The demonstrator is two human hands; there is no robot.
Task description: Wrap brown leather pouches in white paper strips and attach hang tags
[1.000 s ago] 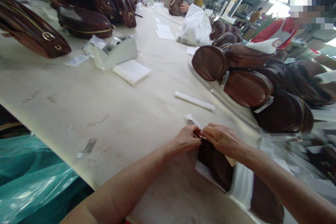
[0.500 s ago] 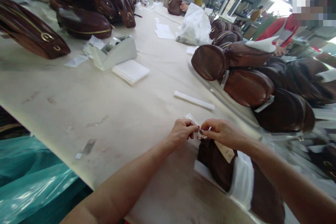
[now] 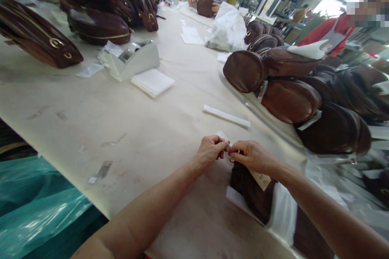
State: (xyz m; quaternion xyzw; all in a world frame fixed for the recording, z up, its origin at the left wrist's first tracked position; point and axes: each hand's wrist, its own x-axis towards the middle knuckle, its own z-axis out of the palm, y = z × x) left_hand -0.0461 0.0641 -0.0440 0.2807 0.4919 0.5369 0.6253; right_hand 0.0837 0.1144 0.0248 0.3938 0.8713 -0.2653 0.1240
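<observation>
A dark brown leather bag (image 3: 251,194) lies at the table's front edge, with a white wrap (image 3: 282,212) around its middle. A cream paper tag (image 3: 261,180) with small print rests on it. At the bag's far end, my left hand (image 3: 212,148) is closed in a pinch, and a scrap of white film (image 3: 223,134) sticks out behind its fingers. My right hand (image 3: 255,156) pinches from the other side, its fingertips nearly touching the left ones. Between them shows a small shiny metal fitting (image 3: 230,146), mostly hidden by the fingers.
A white strip (image 3: 226,116) lies beyond my hands. Farther left are a tape dispenser (image 3: 136,60) and a stack of white sheets (image 3: 153,83). Brown bags (image 3: 291,101) are piled right, more (image 3: 99,26) at back left. Two people work nearby, one holding a round bag (image 3: 205,6).
My right hand has curled closer over the metal fitting, covering more of it. The tag has shifted slightly. The far person's one hand has moved off the round bag to the left.
</observation>
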